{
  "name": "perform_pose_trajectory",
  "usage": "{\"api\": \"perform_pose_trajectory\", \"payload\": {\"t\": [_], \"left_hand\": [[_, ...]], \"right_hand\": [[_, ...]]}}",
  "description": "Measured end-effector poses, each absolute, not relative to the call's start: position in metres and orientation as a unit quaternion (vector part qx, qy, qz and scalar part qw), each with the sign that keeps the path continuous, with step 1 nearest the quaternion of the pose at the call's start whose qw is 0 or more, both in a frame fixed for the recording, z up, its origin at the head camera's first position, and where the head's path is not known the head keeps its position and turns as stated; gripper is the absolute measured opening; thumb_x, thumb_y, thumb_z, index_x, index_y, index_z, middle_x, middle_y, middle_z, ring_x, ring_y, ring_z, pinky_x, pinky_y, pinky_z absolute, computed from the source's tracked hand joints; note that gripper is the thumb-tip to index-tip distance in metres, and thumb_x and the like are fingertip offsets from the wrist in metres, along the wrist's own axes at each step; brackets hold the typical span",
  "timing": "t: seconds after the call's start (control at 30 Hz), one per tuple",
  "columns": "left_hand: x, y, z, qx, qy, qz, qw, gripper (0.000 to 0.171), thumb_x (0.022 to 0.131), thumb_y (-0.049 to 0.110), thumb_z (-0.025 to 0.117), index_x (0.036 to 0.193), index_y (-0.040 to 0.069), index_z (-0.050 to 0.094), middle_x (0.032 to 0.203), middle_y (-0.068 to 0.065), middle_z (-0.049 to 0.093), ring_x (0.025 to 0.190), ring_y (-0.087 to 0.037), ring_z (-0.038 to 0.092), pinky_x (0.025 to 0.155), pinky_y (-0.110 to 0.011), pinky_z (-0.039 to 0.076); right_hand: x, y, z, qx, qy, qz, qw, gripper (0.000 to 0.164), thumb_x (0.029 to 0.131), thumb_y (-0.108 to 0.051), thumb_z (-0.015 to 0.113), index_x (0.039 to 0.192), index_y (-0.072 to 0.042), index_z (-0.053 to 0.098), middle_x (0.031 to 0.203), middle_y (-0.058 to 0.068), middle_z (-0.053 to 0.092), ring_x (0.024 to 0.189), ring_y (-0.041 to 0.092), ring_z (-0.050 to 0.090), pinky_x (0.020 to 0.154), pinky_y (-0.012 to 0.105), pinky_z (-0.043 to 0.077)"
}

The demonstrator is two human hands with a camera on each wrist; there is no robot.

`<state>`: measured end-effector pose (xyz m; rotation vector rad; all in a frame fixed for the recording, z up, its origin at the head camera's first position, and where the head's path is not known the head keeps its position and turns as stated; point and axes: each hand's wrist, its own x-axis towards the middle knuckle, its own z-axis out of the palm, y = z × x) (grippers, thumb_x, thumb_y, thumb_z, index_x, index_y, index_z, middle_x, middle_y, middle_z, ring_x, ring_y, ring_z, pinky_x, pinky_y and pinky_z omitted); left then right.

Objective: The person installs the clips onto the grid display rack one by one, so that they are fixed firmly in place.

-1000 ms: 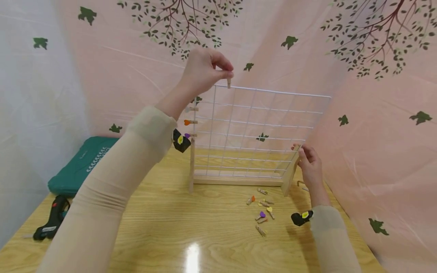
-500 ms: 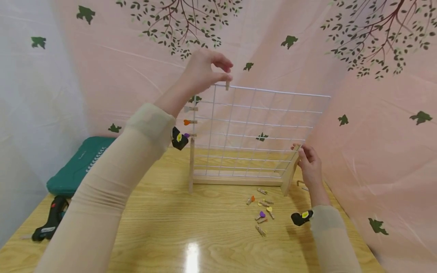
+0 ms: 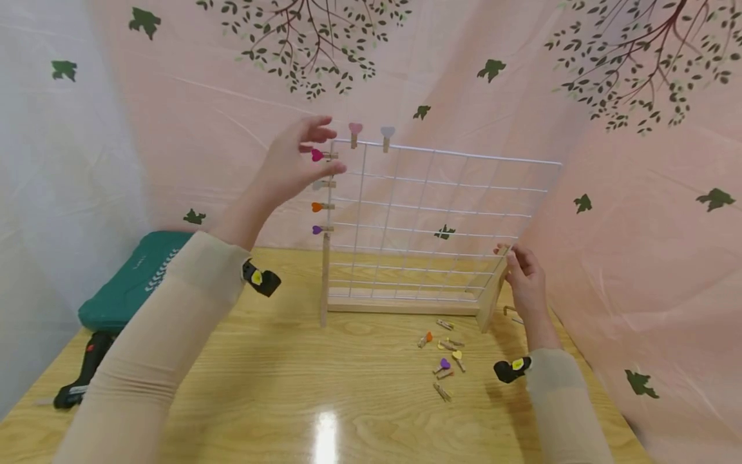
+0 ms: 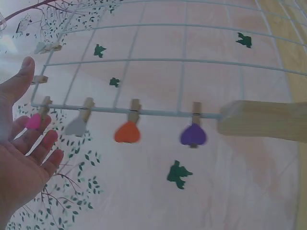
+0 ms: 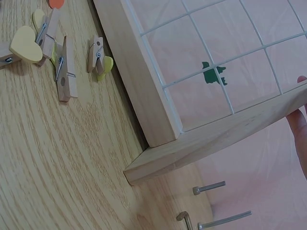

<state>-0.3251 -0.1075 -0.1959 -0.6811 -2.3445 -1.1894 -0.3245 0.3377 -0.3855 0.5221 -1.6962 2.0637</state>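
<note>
A white wire grid [image 3: 464,154] stands upright in a wooden stand [image 3: 406,309]. Along its left edge are heart clothespins: magenta [image 3: 317,154], grey [image 3: 319,184], orange [image 3: 317,207] and purple [image 3: 317,229]. On the top wire sit a pink heart clothespin [image 3: 355,129] and a pale grey one [image 3: 388,132]. My left hand [image 3: 285,166] holds nothing; its thumb and fingers are spread around the upper left corner, beside the magenta clothespin. My right hand [image 3: 529,287] grips the stand's right wooden side piece [image 3: 493,293]; only a bit of that hand shows in the right wrist view.
Several loose clothespins [image 3: 444,365] lie on the table [image 3: 261,399] in front of the stand. A hex key [image 5: 184,218] and bolts [image 5: 211,187] lie behind its right foot. At left are a green case [image 3: 130,283] and a black glue gun [image 3: 87,374].
My left hand has let go of the pale grey clothespin on the top wire and moved left and down to the grid's corner. My right hand has stayed put.
</note>
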Motion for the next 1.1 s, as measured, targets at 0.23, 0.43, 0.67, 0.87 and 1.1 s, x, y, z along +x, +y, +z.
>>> {"api": "perform_pose_trajectory", "payload": {"t": [0.23, 0.43, 0.67, 0.87, 1.1], "left_hand": [[-0.323, -0.127, -0.261, -0.232, -0.833, -0.469, 0.18, 0.08, 0.071, 0.037, 0.074, 0.136, 0.017, 0.033, 0.127, -0.004, 0.048, 0.116, -0.019, 0.043, 0.098, -0.038, 0.037], [-0.321, -0.132, -0.316, -0.208, -0.838, -0.487, 0.131, 0.077, 0.073, 0.033, 0.073, 0.136, 0.017, 0.033, 0.128, -0.007, 0.046, 0.117, -0.021, 0.042, 0.097, -0.042, 0.038], [-0.319, -0.127, -0.373, -0.196, -0.843, -0.496, 0.075, 0.08, 0.072, 0.038, 0.072, 0.136, 0.014, 0.032, 0.129, -0.007, 0.045, 0.118, -0.026, 0.042, 0.097, -0.043, 0.038], [-0.324, -0.12, -0.405, -0.199, -0.834, -0.511, 0.052, 0.079, 0.071, 0.034, 0.073, 0.136, 0.014, 0.033, 0.131, -0.009, 0.044, 0.117, -0.029, 0.044, 0.095, -0.045, 0.04], [-0.329, -0.12, -0.42, -0.205, -0.802, -0.56, 0.018, 0.076, 0.073, 0.027, 0.073, 0.136, 0.012, 0.033, 0.134, -0.013, 0.04, 0.116, -0.036, 0.044, 0.094, -0.049, 0.04]], "right_hand": [[-0.321, 0.333, -0.379, 0.184, -0.612, 0.74, 0.209, 0.035, 0.091, -0.002, 0.045, 0.119, 0.017, 0.034, 0.115, 0.015, 0.056, 0.106, 0.022, 0.055, 0.073, 0.025, 0.053], [-0.322, 0.334, -0.38, 0.176, -0.612, 0.741, 0.212, 0.032, 0.091, -0.001, 0.043, 0.118, 0.016, 0.036, 0.114, 0.014, 0.057, 0.105, 0.022, 0.055, 0.072, 0.024, 0.053], [-0.327, 0.339, -0.387, 0.178, -0.607, 0.745, 0.212, 0.03, 0.091, 0.0, 0.043, 0.117, 0.014, 0.039, 0.114, 0.013, 0.057, 0.105, 0.022, 0.055, 0.071, 0.024, 0.053], [-0.326, 0.34, -0.389, 0.185, -0.606, 0.744, 0.213, 0.03, 0.092, 0.001, 0.042, 0.117, 0.015, 0.037, 0.116, 0.014, 0.057, 0.106, 0.022, 0.054, 0.072, 0.024, 0.053], [-0.319, 0.336, -0.381, 0.172, -0.633, 0.725, 0.211, 0.034, 0.092, -0.004, 0.044, 0.119, 0.015, 0.035, 0.119, 0.016, 0.053, 0.105, 0.02, 0.054, 0.073, 0.023, 0.053]]}}
